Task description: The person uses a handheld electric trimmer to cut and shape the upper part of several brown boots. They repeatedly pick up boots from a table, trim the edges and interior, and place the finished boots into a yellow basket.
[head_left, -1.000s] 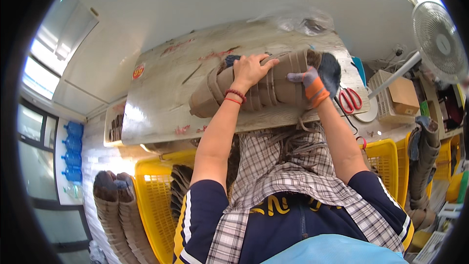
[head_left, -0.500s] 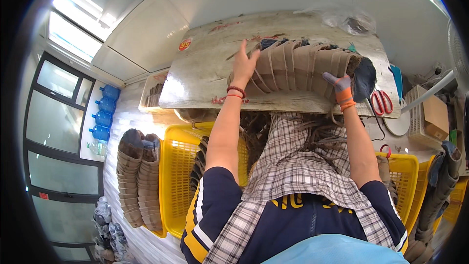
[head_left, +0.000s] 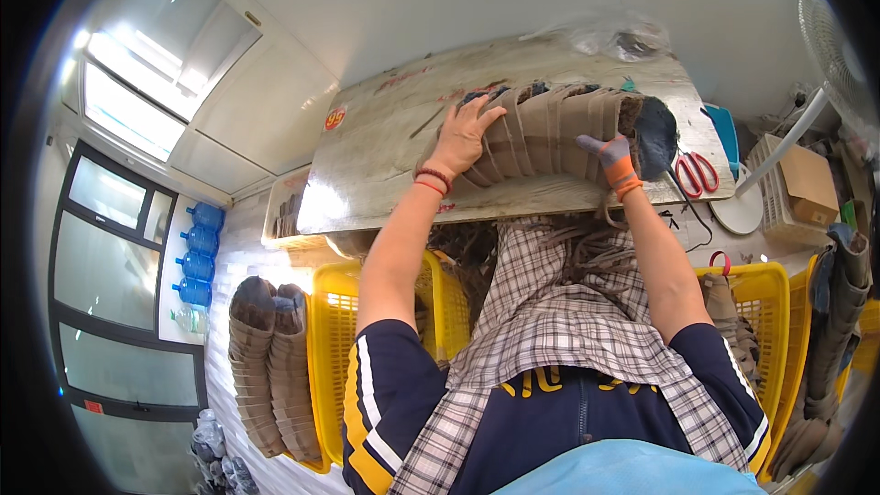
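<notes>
A row of tan fabric sleeves (head_left: 550, 135), fleece-lined and nested one in another, lies along the front of the worktable (head_left: 376, 151). My bare left hand (head_left: 466, 137) wraps over the row's left end, fingers across the top and far side. Near the right end, my right hand (head_left: 611, 161), in a grey and orange glove, grips the near side; some of its fingers are hidden. A dark blue-grey lining (head_left: 656, 137) shows at the open right end. Red-handled scissors (head_left: 697, 174) lie just right of it.
Yellow baskets (head_left: 335, 348) stand on both sides of me. Upright stacks of similar sleeves (head_left: 252, 367) are at the left. Clear plastic wrap (head_left: 623, 34) lies at the table's back. A fan (head_left: 830, 37) and a cardboard box (head_left: 808, 187) are at the right.
My left hand, earlier raised with spread fingers at the row's left end, has come down over it. My right hand keeps its place on the row. The whole view has shifted slightly.
</notes>
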Available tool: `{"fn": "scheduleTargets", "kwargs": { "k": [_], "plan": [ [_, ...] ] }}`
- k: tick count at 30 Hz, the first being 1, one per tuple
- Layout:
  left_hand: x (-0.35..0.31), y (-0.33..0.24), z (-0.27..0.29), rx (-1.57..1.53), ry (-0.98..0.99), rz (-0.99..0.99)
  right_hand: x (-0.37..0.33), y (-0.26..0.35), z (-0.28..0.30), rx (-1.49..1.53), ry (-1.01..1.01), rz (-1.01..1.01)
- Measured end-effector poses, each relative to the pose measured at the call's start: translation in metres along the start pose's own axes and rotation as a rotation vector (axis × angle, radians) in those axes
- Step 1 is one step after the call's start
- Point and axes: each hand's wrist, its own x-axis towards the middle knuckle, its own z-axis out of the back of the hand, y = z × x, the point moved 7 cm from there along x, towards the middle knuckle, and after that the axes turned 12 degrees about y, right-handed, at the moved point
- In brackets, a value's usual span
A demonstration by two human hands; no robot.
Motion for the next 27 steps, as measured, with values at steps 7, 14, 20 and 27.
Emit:
{"fn": "scheduleTargets", "kwargs": {
  "k": [7, 14, 20, 27],
  "plan": [
    [0.048, -0.042, -0.015, -0.116, -0.186, 0.481, 0.004, -0.004, 0.015, -0.058, -0.054, -0.033],
    [0.062, -0.054, -0.019, -0.143, -0.139, 0.373, -0.002, -0.003, 0.011, -0.073, -0.052, -0.138],
    [0.080, -0.103, -0.009, 0.034, -0.065, -0.238, -0.013, 0.020, 0.003, -0.061, -0.047, -0.094],
    [0.092, -0.118, -0.019, -0.071, -0.026, -0.167, -0.004, 0.014, 0.007, -0.038, -0.045, -0.059]
  ]
}}
